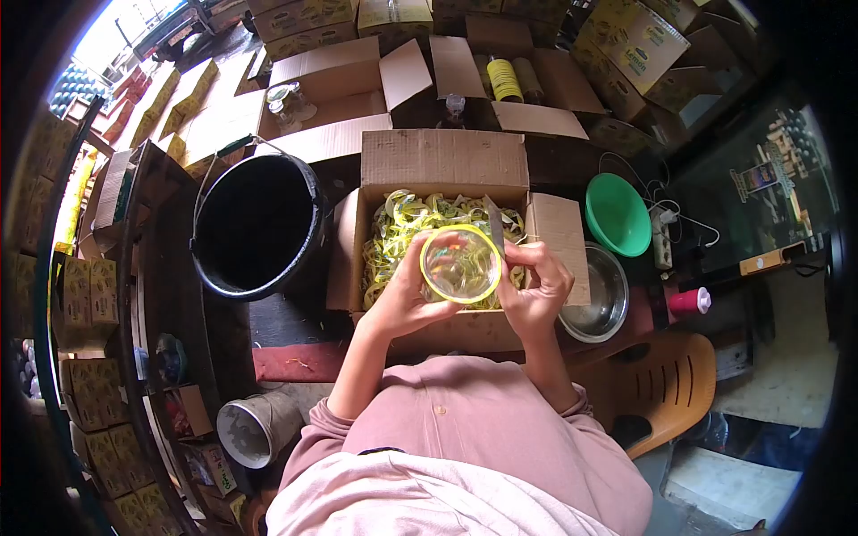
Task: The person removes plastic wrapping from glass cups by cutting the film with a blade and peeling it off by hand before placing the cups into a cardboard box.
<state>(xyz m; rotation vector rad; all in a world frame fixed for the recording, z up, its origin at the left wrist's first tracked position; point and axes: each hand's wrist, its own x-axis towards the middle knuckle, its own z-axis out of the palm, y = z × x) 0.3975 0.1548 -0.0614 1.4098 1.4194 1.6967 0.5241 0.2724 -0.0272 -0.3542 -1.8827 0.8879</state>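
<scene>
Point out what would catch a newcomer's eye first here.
Probably the clear cup with its bright yellow rim, in the left hand, mid-view, the right hand at its edge. Behind and below it, tangled yellow strips fill an open cardboard box. Then the big black bucket on the left and green bowl on the right.

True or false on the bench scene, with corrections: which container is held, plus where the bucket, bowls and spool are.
1. The left hand holds the yellow-rimmed clear container. True.
2. The black bucket stands right of the box of yellow strips. False: the bucket is on its left.
3. The green bowl is farther from the person than the metal bowl. True.
4. The pink spool lies inside the metal bowl. False: it is outside, to the right.
</scene>
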